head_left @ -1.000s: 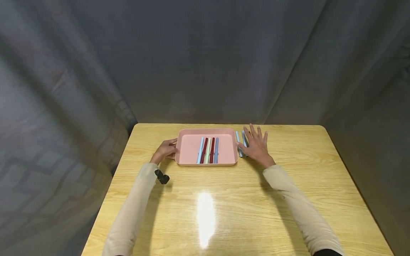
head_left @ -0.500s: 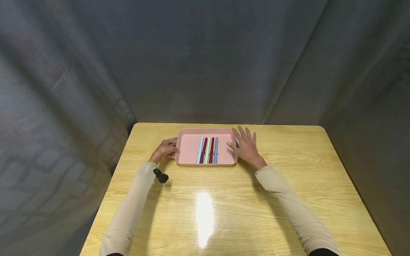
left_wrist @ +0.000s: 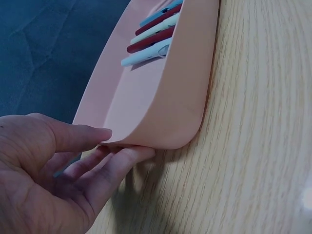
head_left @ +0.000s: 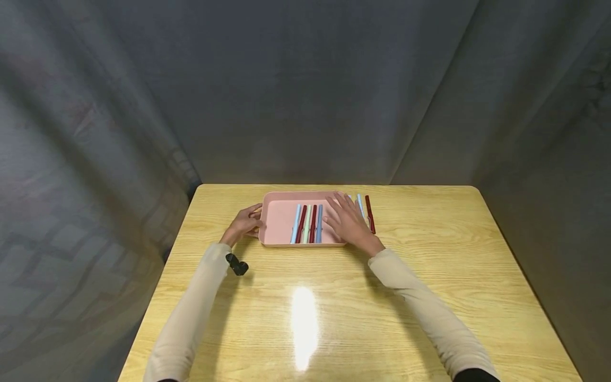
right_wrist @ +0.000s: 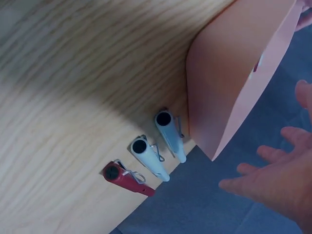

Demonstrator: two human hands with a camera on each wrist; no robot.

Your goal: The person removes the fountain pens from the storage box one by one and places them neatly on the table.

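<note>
Two hands work at the far end of a wooden table (head_left: 363, 318), which fills the lower half of the head view under a grey curtain (head_left: 305, 90). Next in size is the pink tray (head_left: 281, 215), a shallow rectangle lying toward 12 o'clock from the person, its long axis running 9 to 3. The left hand (head_left: 244, 225) grips the tray's 9 o'clock end: in the left wrist view the thumb (left_wrist: 80, 136) lies on the rim and the curled fingers (left_wrist: 114, 165) sit under the corner, pinching the wall between them. The right hand (head_left: 348, 223) hangs over the tray's 3 o'clock end, fingers spread and straight, pointing toward 11 o'clock; whether they touch the tray cannot be told, and they grip nothing.

Five pens (head_left: 307, 224) lie side by side in the tray's middle, touching or nearly so, long axes running 12 to 6: pale blue, dark red, pale green, dark red, blue, from 9 to 3 o'clock. Three more pens lie on the table just beyond the tray's 3 o'clock wall, also running 12 to 6 and parallel: a pale blue pen (right_wrist: 170, 127) nearest the wall, another pale blue pen (right_wrist: 148, 157) beside it, and a dark red pen (head_left: 369, 213) outermost. Their clips show in the right wrist view.
</note>
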